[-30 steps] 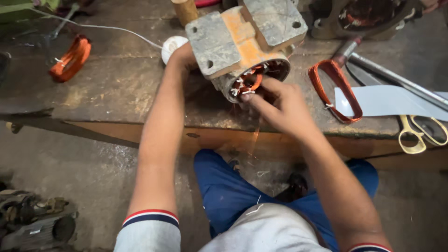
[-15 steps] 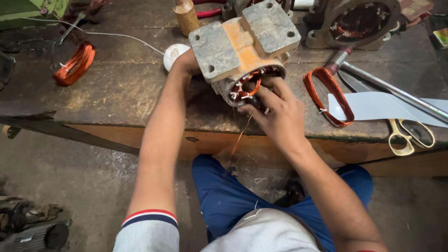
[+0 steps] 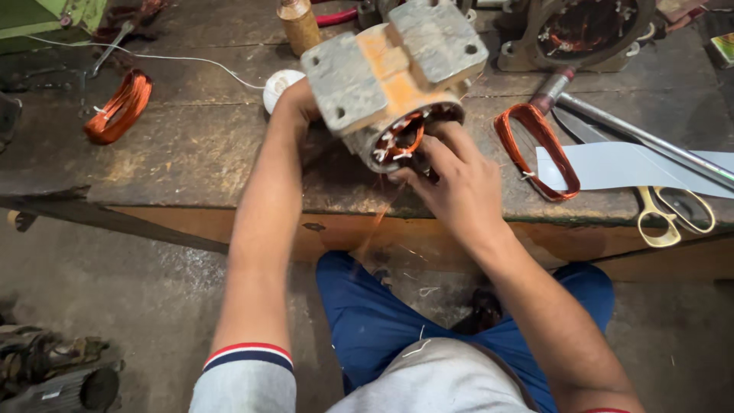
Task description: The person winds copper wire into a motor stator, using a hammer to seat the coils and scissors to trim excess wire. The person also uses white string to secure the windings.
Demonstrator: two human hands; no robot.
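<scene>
The right hand (image 3: 459, 183) has its fingers (image 3: 428, 145) together, pinched at the copper winding in the open mouth of the grey metal motor housing with orange patches (image 3: 394, 76), which stands tilted near the front edge of the worn wooden surface (image 3: 191, 153). The left hand (image 3: 298, 99) steadies the housing at 9 o'clock; its fingers are hidden, so I cannot tell their state. Two loose copper wire coils lie apart: one (image 3: 118, 107) far at 9 o'clock, one (image 3: 535, 149) at 3 o'clock beside yellow-handled scissors (image 3: 673, 214).

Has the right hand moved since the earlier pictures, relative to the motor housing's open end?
No. The right hand has its fingers at the copper windings in the motor housing mouth, as before; the frame shift comes from the camera.
</scene>
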